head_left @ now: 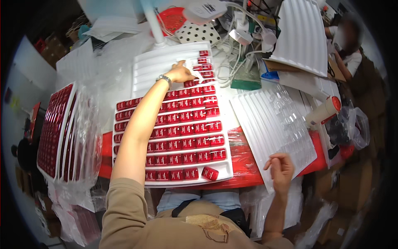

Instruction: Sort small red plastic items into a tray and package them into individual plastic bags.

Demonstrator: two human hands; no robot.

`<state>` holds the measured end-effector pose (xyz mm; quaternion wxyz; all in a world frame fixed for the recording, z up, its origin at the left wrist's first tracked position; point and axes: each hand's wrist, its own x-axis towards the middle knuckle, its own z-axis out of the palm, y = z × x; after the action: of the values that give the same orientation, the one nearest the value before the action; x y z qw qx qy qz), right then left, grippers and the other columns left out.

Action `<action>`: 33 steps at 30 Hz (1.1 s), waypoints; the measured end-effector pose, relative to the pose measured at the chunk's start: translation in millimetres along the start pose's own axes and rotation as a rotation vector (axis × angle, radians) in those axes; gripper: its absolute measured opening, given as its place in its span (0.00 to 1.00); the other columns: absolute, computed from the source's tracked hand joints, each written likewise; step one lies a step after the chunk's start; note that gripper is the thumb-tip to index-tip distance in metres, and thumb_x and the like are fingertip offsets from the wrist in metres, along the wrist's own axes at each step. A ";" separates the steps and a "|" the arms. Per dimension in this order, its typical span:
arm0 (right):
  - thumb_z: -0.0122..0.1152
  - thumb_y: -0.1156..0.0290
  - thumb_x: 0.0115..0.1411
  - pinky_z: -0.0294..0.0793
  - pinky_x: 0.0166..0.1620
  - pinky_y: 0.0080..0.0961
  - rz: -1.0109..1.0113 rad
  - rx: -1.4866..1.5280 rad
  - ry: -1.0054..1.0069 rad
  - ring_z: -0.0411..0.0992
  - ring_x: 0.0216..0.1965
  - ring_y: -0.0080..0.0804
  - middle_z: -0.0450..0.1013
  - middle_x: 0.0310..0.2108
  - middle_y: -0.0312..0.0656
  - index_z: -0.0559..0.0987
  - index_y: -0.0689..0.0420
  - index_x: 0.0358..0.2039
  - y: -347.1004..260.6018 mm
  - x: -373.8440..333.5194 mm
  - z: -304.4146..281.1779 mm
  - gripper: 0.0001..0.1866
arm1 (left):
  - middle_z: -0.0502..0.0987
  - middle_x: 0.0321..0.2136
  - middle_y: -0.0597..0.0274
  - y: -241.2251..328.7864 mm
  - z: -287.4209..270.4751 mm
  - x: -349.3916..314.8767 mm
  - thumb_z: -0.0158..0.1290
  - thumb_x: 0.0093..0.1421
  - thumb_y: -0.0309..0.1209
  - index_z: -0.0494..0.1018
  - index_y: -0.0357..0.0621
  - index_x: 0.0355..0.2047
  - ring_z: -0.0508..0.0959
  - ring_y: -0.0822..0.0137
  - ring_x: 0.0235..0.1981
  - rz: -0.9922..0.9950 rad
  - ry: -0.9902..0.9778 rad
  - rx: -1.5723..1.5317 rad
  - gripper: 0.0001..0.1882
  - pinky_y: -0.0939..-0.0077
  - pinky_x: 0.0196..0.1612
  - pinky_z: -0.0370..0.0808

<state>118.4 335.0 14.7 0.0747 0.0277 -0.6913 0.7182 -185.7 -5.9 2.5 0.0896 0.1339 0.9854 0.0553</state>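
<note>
My left hand (181,73), with a metal band at its wrist, reaches over the far white tray. Its fingers close on a crumpled white cloth (196,74), which lies against several small glossy red pieces (206,67) at that tray's right end. Below it, a nearer white ridged tray (230,168) holds rows of the same red rounded blocks; my left forearm hides part of them. One red block (210,173) sits askew at the near right corner. My right hand (282,169) is raised to the right, fingers loosely bent and apart, with nothing visible in them.
Stacked trays of red pieces (56,128) in clear film stand at left. White and clear ridged trays (265,124) lie at right, beside a white bottle with a red lid (323,111). A lamp post (152,23) and cables stand behind. Another person (350,45) sits far right.
</note>
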 end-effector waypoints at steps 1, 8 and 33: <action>0.48 0.81 0.60 0.66 0.26 0.15 -0.117 -0.062 -0.024 0.67 0.21 0.19 0.71 0.24 0.41 0.72 0.64 0.36 -29.5 7.7 8.8 0.04 | 0.70 0.49 0.46 -35.3 19.7 19.6 0.55 0.54 0.46 0.78 0.43 0.40 0.71 0.58 0.50 -0.003 -0.008 -0.177 0.21 0.68 0.51 0.67; 0.50 0.63 0.58 0.59 0.20 0.28 -1.077 -0.941 -0.174 0.61 0.15 0.30 0.71 0.18 0.42 0.70 0.56 0.29 -171.1 28.9 13.9 0.10 | 0.74 0.45 0.45 3.6 6.0 41.3 0.54 0.56 0.49 0.74 0.34 0.43 0.73 0.55 0.49 0.133 0.216 -0.412 0.28 0.68 0.51 0.68; 0.53 0.77 0.59 0.50 0.18 0.09 -0.015 -0.080 -0.071 0.54 0.16 0.08 0.68 0.27 0.31 0.70 0.58 0.36 20.0 123.4 87.9 0.05 | 0.72 0.29 0.56 51.5 26.9 -93.8 0.59 0.50 0.30 0.69 0.38 0.28 0.72 0.60 0.35 0.397 0.418 -0.467 0.11 0.66 0.40 0.69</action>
<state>-12.0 255.2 16.3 0.0566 0.0551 -0.7213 0.6881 -78.5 20.0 -1.8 -0.0981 0.2842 0.8980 0.3212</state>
